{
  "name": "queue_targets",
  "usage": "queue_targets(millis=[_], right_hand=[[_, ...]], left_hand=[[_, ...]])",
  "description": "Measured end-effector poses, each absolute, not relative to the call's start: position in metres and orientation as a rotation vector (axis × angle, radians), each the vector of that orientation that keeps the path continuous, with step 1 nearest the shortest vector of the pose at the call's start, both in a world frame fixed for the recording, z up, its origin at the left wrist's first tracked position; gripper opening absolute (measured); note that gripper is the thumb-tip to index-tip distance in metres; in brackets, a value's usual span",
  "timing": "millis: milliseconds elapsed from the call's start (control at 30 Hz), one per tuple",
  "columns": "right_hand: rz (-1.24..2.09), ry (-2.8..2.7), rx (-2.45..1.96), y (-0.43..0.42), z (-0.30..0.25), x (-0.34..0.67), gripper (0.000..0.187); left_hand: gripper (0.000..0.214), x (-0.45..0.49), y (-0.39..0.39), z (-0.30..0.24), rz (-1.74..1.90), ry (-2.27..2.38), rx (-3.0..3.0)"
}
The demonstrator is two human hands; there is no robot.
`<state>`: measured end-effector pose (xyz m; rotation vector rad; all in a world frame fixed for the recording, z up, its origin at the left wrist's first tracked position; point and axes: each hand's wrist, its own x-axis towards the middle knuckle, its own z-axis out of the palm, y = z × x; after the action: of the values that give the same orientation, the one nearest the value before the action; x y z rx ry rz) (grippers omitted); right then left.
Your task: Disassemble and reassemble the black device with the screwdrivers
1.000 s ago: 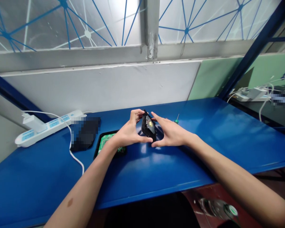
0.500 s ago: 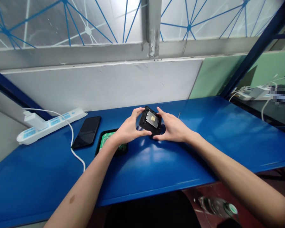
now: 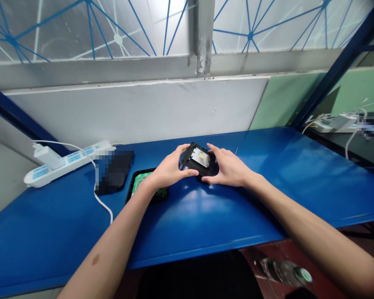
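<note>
Between both hands is a black plastic housing [image 3: 198, 160] with a silver metal plate in it and a small yellowish piece on the plate. My left hand [image 3: 171, 167] grips its left side, thumb along the near edge and fingers at the far corner. On the right side my right hand [image 3: 229, 166] holds it the same way. The housing is tilted, just over the blue table [image 3: 187, 224]. Beside my left wrist lies a black tray-like casing [image 3: 129, 192] with a green circuit board [image 3: 140, 178] inside, partly hidden by the forearm.
A black phone [image 3: 114, 172], partly blurred out, lies at the left near a white power strip [image 3: 71, 160] with a plugged-in charger and cable [image 3: 104, 209]. A thin rod [image 3: 236, 151] lies behind my right hand. Below the table's front edge is a plastic bottle [image 3: 283, 270].
The housing has tipped to a flatter angle in both hands. Both hands keep their hold, and the camera view has shifted slightly.
</note>
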<state>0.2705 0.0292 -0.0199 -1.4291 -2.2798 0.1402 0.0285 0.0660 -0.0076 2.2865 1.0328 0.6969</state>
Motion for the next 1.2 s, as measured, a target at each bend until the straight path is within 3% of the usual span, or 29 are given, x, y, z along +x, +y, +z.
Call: queue_targets(millis=[533, 867, 1067, 1133, 1200], right_hand=[[0.141, -2.183, -1.518, 0.027, -0.014, 0.269, 0.103], [0.148, -2.386, -1.178, 0.021, -0.006, 0.277, 0.102], [0.283, -2.414, -1.086, 0.011, 0.003, 0.279, 0.103], [0.316, -2.332, -1.127, 0.013, 0.006, 0.284, 0.091], [0.197, -2.202, -1.234, 0.019, 0.005, 0.289, 0.063]], left_hand=[[0.068, 0.031, 0.066, -0.009, 0.665, 1.197, 2.412], [0.110, 0.025, 0.056, -0.003, 0.559, 1.010, 2.508], [0.120, 0.021, 0.044, 0.006, 0.401, 1.040, 2.493], [0.117, 0.018, 0.037, 0.007, 0.415, 1.051, 2.488], [0.116, 0.015, 0.027, 0.007, 0.411, 1.046, 2.497]])
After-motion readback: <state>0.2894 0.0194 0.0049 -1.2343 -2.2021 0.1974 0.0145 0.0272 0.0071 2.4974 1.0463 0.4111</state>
